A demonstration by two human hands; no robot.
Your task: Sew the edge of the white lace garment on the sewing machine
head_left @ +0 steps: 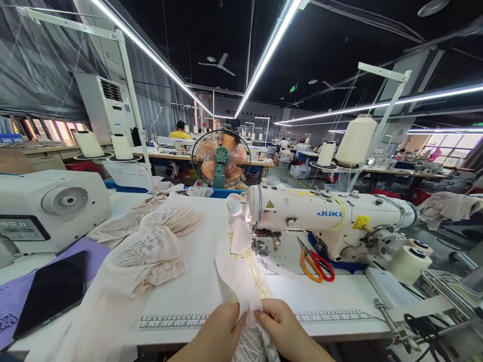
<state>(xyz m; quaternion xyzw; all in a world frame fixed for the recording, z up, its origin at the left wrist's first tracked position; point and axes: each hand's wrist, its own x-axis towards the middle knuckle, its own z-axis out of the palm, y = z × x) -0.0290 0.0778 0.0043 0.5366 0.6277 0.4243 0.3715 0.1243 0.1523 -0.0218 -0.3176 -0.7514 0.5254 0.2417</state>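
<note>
At the front edge of the table, my left hand and my right hand pinch a cream lace garment piece between thumbs and fingers, side by side. From my hands the fabric runs forward as a pale strip toward the needle area of a white JUKI sewing machine. Its lace part hangs over the table edge below my hands. The machine's lamp lights the cloth near the presser foot. Whether the strip lies under the foot, I cannot tell.
Orange and red scissors lie by the machine. A printed ruler runs along the table front. Left are piled lace pieces, a black phone and another machine. A fan and thread cones stand behind.
</note>
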